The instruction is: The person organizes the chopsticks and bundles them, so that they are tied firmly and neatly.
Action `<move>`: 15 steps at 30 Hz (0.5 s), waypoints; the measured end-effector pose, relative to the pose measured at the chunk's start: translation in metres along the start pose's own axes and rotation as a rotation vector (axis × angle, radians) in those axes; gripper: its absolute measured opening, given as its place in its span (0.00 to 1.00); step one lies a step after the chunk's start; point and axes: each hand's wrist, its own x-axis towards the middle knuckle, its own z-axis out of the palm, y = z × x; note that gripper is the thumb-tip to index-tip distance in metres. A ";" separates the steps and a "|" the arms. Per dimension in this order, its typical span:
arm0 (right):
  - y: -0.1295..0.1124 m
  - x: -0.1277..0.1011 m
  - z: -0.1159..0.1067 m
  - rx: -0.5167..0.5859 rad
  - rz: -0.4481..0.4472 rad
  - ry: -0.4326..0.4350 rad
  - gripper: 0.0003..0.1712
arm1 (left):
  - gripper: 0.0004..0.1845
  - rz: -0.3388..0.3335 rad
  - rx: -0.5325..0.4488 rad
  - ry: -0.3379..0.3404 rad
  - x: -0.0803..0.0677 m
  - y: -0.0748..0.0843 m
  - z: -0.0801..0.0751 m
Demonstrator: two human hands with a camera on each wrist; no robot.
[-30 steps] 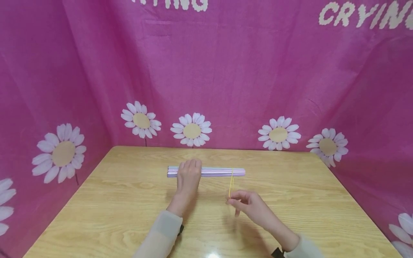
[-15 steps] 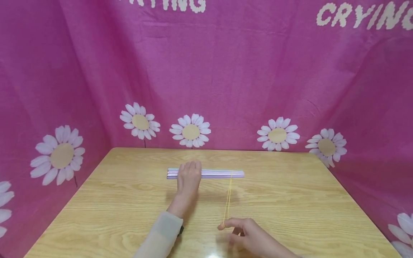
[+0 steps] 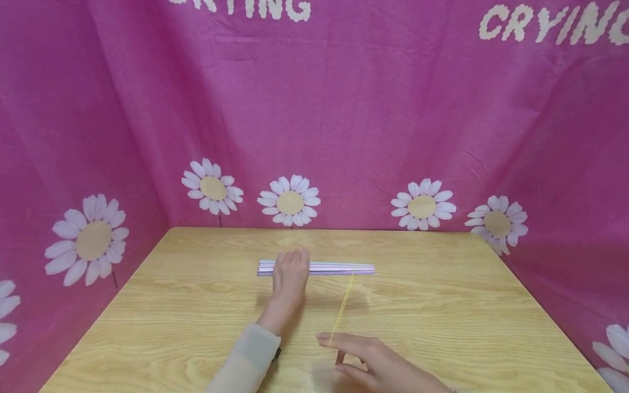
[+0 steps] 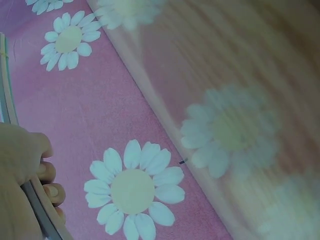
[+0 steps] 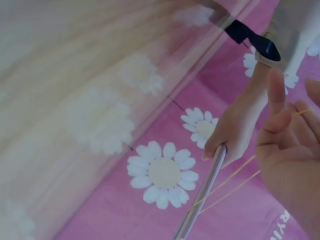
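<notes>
My left hand point(image 3: 291, 275) grips a bundle of thin pale purple and white sticks point(image 3: 331, 268) near its left part, fingers wrapped over it. The bundle lies level, a little above the table judging by its shadow. Around its right part loops a yellow rubber band point(image 3: 342, 307), stretched toward me. My right hand point(image 3: 375, 357) holds the band's near end hooked on the index finger, thumb apart below. In the right wrist view, two strands run from the sticks point(image 5: 202, 197) to the right hand point(image 5: 292, 155). The left wrist view shows curled fingers point(image 4: 46, 172) around the bundle.
The wood-grain table point(image 3: 196, 305) spreads around both hands. A magenta cloth point(image 3: 344, 109) with white daisies and lettering rises behind it and at both sides. A black strap point(image 5: 252, 40) sits at the left wrist.
My right hand has drawn the band toward me and then left, stretching it longer; its earlier thumb-and-finger hold is now a hooked finger. The left hand's grip stays, with the bundle slightly nearer.
</notes>
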 end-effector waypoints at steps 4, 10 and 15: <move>-0.001 0.000 0.000 -0.274 -0.144 0.082 0.37 | 0.14 -0.002 -0.010 0.008 0.000 0.000 -0.001; 0.007 0.009 0.006 -0.793 -0.241 0.342 0.42 | 0.14 -0.003 -0.037 -0.054 0.000 0.001 -0.003; 0.017 0.015 0.012 -0.988 -0.104 0.483 0.49 | 0.18 0.005 -0.054 -0.143 -0.001 0.002 -0.007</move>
